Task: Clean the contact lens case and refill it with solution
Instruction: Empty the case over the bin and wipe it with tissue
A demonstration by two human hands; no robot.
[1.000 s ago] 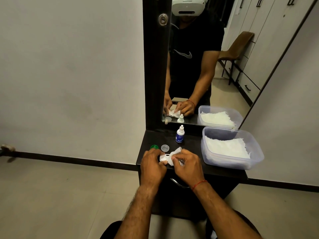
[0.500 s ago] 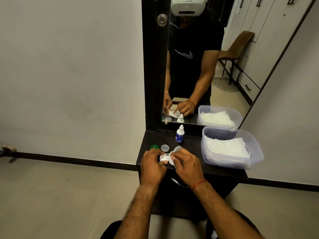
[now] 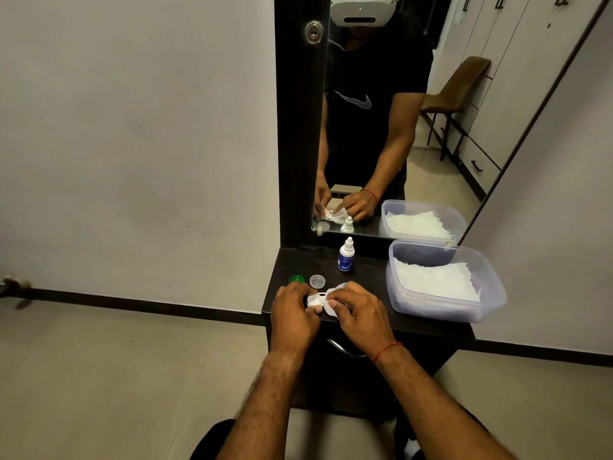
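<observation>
Against the picture half a second back I see almost no change: both hands remain at the front edge of the dark shelf, and only the fingers of my right hand seem to have crept a little over the tissue.

My left hand has its fingers curled round the left end of the contact lens case, which sits between the two hands just above the shelf's front lip. My right hand pinches the tissue against the case's other end.

The green cap and the clear cap lie side by side just behind the left hand. The solution bottle stands upright further back, near the mirror. The plastic tub of folded tissues fills the shelf's right end and overhangs its front. Bare shelf shows between tub and bottle.

The case's long axis appears to run left to right, hand to hand, though the tissue hides most of it. I cannot tell which way its wells face.
</observation>
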